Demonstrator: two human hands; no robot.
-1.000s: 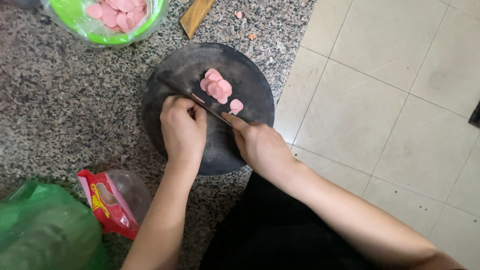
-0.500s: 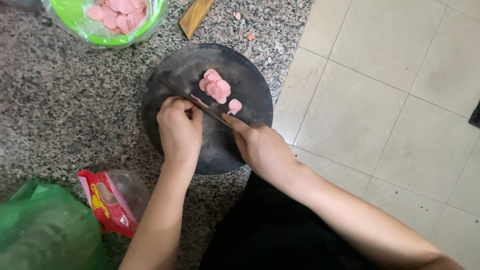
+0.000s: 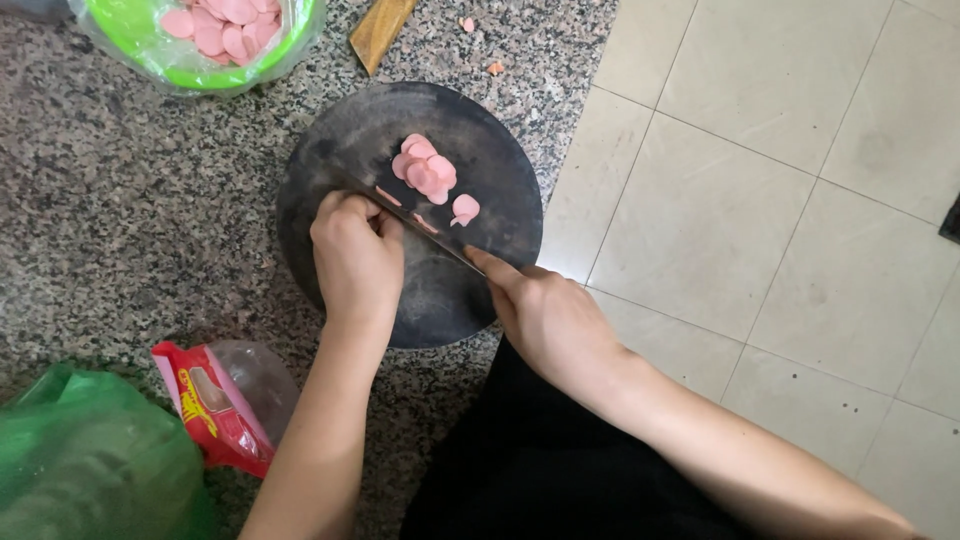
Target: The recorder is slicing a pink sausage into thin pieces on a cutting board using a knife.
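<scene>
Barely shifting since earlier, left hand [image 3: 357, 255] is curling over sausage as right hand [image 3: 545, 315] is gripping knife [image 3: 430, 228] on board [image 3: 330, 160]; blade risks nicking knuckles.

knife [image 3: 440, 235] | thin blade, diagonal across round dark board [image 3: 350, 140] | pink sausage slices [image 3: 428, 172] | small pile just beyond blade, one apart

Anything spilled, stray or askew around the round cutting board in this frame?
Only small things. Two pink scraps lie loose on the granite counter past the dark round board, beside a wooden piece. On the board, one pink slice sits apart from the sliced pile. Nothing looks damaged.
</scene>
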